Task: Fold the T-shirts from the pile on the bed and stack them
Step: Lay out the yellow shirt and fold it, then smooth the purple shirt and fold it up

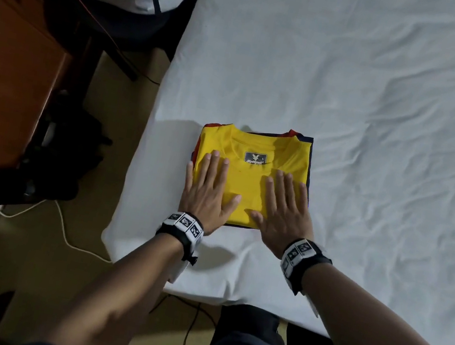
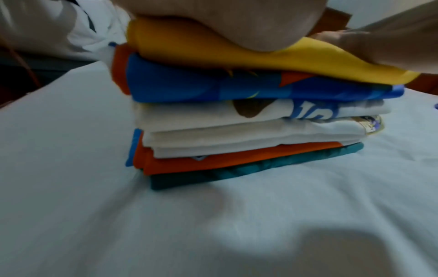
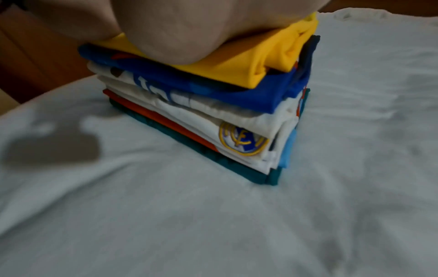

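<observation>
Both hands' fingers (image 1: 285, 182) straight, slightly spread (palms down), flat on the yellow T-shirt (image 1: 249, 182).

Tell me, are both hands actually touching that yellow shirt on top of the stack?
Touching. The head view shows the left hand and right hand lying flat on the yellow shirt; both wrist views show palms denting its fabric.

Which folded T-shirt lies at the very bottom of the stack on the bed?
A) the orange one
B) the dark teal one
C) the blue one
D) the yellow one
B: in both wrist views the dark teal T-shirt lies directly on the bed sheet, with the orange T-shirt above it, then white ones, the blue T-shirt, and the yellow T-shirt on top.
</observation>
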`<state>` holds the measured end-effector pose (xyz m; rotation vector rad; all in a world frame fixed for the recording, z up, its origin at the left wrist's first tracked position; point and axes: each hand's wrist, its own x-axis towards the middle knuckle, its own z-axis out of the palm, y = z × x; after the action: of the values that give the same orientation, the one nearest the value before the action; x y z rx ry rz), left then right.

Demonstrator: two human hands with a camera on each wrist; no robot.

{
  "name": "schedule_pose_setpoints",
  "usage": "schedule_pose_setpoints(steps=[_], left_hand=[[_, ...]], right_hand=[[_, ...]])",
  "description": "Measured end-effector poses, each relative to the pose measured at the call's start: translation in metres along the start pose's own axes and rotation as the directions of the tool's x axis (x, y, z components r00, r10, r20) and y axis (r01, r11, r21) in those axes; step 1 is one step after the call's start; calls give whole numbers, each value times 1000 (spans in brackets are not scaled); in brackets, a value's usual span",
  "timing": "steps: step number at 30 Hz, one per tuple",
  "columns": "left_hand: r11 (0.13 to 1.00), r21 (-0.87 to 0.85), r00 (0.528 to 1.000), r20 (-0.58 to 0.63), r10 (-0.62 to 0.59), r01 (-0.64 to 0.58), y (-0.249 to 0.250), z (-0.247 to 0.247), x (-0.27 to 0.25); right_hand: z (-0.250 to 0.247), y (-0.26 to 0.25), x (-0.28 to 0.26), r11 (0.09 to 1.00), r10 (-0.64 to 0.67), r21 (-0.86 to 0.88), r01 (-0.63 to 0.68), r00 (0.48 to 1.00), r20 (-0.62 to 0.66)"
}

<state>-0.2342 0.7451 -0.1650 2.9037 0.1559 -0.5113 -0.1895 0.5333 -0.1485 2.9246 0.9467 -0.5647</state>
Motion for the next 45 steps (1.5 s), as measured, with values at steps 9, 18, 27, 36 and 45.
schedule_pose_setpoints(steps=[9, 18, 27, 36, 45], left_hand=[[994, -52, 988, 128, -91, 98, 51, -60, -5], [889, -17, 872, 185, 452, -457, 241, -180, 15], [702, 45, 667, 358, 653, -711, 448, -218, -5], [557, 105, 543, 427, 723, -824, 672, -175, -31], [555, 59, 499, 525, 690, -830, 825, -64, -23]], right_hand=[[-46, 33, -34, 983, 182, -35, -179, 975, 130], [-134, 123, -130, 843, 533, 67, -533, 846, 24], [-180, 237, -267, 648, 752, 208, -732, 658, -26], [-136, 381, -397, 532, 822, 270, -802, 566, 61], [-24, 514, -485, 389, 826, 294, -873, 472, 307]])
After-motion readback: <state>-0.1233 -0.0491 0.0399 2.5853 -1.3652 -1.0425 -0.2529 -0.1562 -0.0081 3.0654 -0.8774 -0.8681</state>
